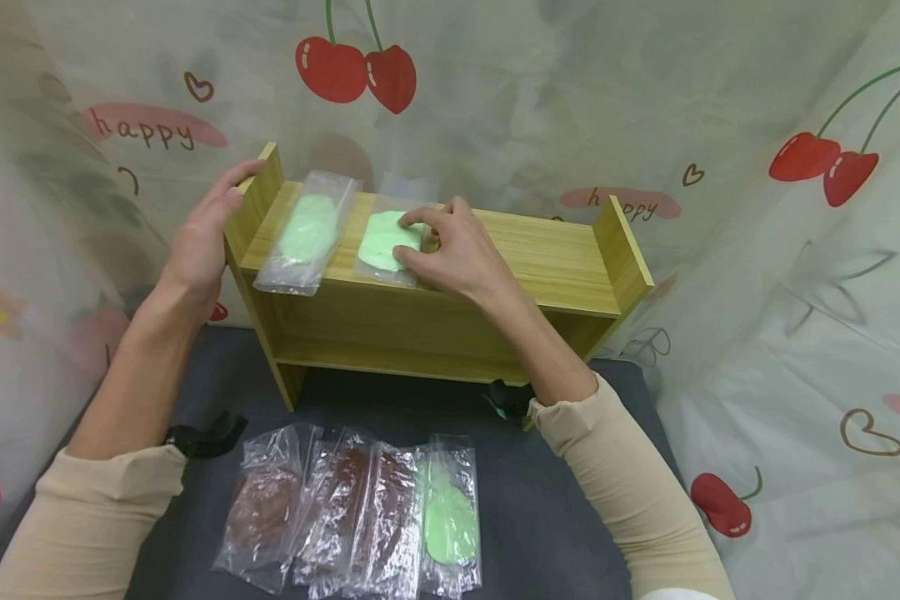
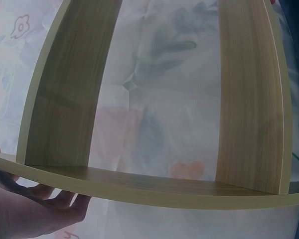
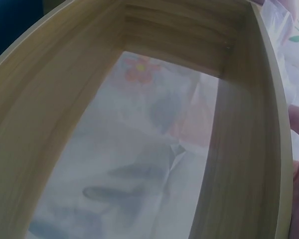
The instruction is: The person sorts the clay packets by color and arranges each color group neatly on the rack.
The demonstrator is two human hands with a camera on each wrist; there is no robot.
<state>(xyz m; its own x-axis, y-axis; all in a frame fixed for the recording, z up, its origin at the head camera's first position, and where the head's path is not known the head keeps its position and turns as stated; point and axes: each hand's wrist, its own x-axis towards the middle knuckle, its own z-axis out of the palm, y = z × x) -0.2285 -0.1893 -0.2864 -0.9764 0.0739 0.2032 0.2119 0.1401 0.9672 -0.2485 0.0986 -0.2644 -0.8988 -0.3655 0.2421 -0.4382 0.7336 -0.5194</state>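
A small two-tier wooden shelf (image 1: 547, 258) stands upright in the head view. My left hand (image 1: 202, 237) holds its left side panel near the top; in the left wrist view several fingers (image 2: 65, 206) lie along the panel's outer face. On the top board, my right hand (image 1: 461, 250) pinches a clear bag of flattened green stuff (image 1: 378, 242) with thumb and index finger. Left of it lies another clear bag of green stuff (image 1: 311, 233), its near end hanging over the board's front edge. The right wrist view shows mostly the shelf's inside (image 3: 244, 124).
On the dark tabletop (image 1: 547, 500) before the shelf lie several clear bags in a row. Brown-filled bags (image 1: 262, 508) are at the left, a green-filled bag (image 1: 450, 521) at the right. A printed curtain (image 1: 495, 108) hangs behind and at both sides.
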